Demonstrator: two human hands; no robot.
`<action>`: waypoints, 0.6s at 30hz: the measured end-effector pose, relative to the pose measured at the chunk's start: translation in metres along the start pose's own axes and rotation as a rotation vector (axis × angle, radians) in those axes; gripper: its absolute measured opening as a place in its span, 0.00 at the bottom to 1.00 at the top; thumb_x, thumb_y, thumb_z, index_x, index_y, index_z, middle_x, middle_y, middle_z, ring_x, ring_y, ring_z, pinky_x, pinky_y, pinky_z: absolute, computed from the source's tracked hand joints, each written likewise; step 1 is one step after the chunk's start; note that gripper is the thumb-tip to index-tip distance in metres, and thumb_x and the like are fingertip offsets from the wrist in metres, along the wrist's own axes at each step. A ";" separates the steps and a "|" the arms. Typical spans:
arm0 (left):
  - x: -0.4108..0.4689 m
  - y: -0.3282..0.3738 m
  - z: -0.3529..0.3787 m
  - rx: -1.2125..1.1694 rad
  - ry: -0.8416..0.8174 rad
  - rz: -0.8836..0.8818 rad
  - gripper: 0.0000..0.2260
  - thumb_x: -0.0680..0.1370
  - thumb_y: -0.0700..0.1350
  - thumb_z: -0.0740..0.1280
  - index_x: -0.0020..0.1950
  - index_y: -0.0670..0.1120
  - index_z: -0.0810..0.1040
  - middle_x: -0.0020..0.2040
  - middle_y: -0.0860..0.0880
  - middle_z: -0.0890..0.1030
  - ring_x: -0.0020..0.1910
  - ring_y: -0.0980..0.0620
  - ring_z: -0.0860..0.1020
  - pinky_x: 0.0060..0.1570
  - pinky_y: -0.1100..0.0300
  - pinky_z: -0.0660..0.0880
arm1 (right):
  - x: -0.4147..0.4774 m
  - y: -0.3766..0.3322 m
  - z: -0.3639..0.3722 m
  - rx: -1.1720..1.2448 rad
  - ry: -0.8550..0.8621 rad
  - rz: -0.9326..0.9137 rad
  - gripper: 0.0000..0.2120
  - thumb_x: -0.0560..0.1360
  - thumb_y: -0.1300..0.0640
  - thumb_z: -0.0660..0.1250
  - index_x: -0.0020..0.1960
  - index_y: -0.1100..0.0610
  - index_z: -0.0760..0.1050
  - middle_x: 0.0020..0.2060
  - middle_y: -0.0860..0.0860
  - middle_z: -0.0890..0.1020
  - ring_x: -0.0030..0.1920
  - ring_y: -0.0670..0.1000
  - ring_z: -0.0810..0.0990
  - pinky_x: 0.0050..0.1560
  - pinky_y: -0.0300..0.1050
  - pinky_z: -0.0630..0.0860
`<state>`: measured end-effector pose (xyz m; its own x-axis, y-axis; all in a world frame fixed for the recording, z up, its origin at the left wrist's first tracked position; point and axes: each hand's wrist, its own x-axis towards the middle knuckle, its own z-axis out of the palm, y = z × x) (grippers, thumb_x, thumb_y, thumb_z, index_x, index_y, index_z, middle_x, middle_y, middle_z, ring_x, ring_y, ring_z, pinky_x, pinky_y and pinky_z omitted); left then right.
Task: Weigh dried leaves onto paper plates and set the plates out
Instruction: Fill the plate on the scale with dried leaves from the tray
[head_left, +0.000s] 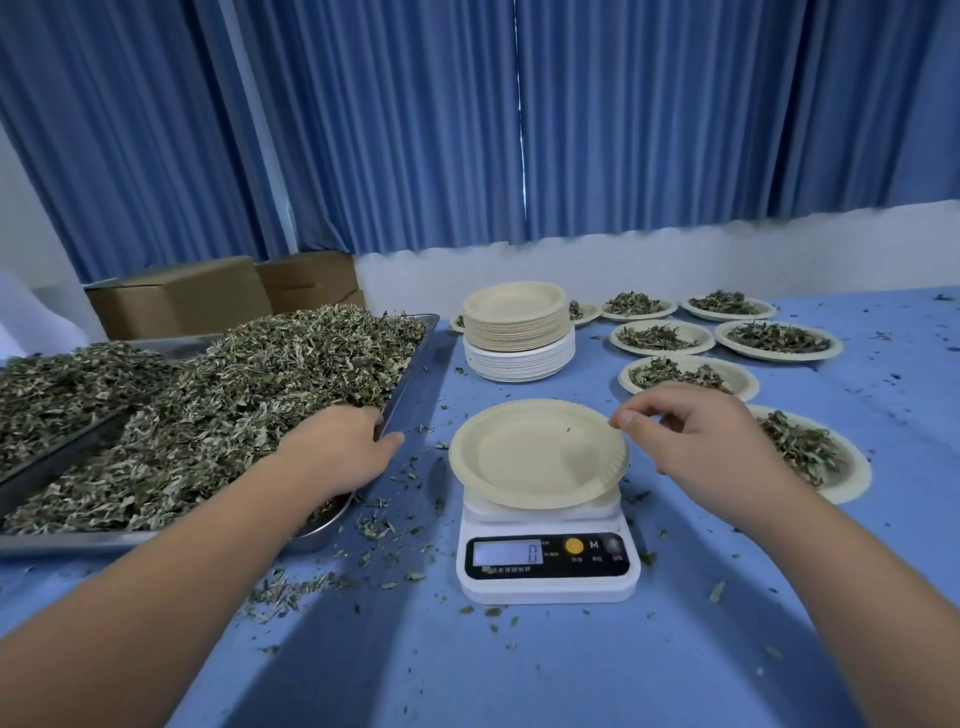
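Observation:
An empty paper plate (535, 457) lies a little off-centre on the white digital scale (548, 566), whose display reads 0. My right hand (701, 436) is at the plate's right rim, thumb and forefinger pinched together on the edge. My left hand (337, 447) rests at the near right corner of the metal tray (410, 374), which is heaped with dried leaves (234, 395). Its fingertips are sunk in the leaves and its thumb lies stretched outside the rim. Several plates with leaves on them (685, 376) are laid out at the right.
A stack of unused paper plates (517, 332) stands behind the scale. A filled plate (810, 452) lies just beyond my right hand. Loose leaf bits litter the blue tablecloth (519, 665). Cardboard boxes (182, 296) and blue curtains are at the back.

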<state>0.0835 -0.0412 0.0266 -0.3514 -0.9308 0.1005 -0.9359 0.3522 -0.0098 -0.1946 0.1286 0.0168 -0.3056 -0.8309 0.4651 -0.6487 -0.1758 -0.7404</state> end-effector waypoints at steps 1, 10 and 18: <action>-0.003 0.001 0.001 -0.040 -0.048 -0.013 0.24 0.81 0.60 0.56 0.70 0.46 0.69 0.58 0.45 0.78 0.53 0.47 0.77 0.51 0.55 0.76 | 0.000 0.001 0.000 0.005 0.000 0.007 0.10 0.76 0.56 0.68 0.38 0.47 0.81 0.32 0.34 0.77 0.28 0.43 0.72 0.35 0.40 0.69; -0.034 -0.001 -0.013 -0.041 0.009 -0.021 0.22 0.81 0.61 0.54 0.44 0.46 0.77 0.36 0.48 0.80 0.36 0.50 0.79 0.35 0.58 0.76 | -0.003 0.000 -0.004 -0.024 -0.008 0.024 0.09 0.77 0.57 0.66 0.40 0.48 0.81 0.27 0.33 0.76 0.27 0.41 0.71 0.32 0.34 0.66; -0.043 -0.014 -0.020 -0.205 -0.062 -0.015 0.32 0.79 0.67 0.44 0.73 0.50 0.68 0.69 0.46 0.74 0.66 0.46 0.72 0.63 0.52 0.67 | -0.004 -0.003 -0.001 -0.018 -0.005 0.037 0.10 0.76 0.58 0.67 0.39 0.47 0.81 0.28 0.37 0.78 0.25 0.43 0.70 0.32 0.40 0.69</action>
<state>0.1128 -0.0041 0.0423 -0.3442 -0.9382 0.0371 -0.9184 0.3446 0.1946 -0.1926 0.1333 0.0173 -0.3260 -0.8395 0.4347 -0.6496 -0.1352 -0.7482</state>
